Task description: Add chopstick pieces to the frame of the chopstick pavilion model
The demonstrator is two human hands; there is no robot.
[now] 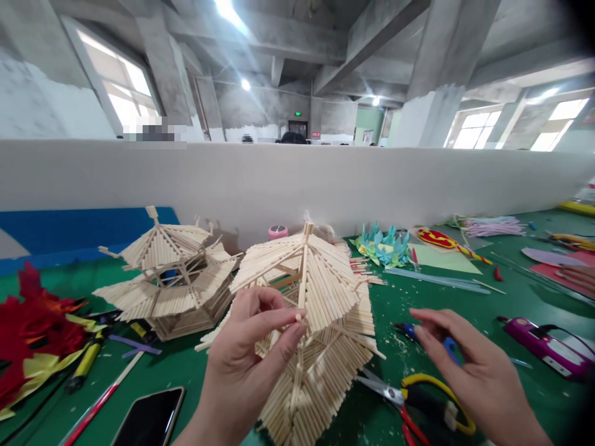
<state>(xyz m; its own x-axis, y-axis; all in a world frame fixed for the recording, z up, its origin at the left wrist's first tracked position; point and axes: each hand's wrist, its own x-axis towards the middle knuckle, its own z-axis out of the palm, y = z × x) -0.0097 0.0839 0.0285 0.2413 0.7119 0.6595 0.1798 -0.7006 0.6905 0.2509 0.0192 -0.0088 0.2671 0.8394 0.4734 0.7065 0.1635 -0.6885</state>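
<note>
Tiny pinch going on at your green table [493, 313]
Left stick pagoda [171, 300] first, then your left hand [253, 356] pinching a small stick piece [299, 318] in front of the middle pagoda [334, 285]; your right hand [476, 365]'s half open, looks empty, by a blue-handled tool [408, 331].

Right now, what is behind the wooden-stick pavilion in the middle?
Behind the pavilion are a pink round object, partly covered, and the white partition. Reddish sticks peek out at right. Whatever lies lower behind it is covered.
</note>
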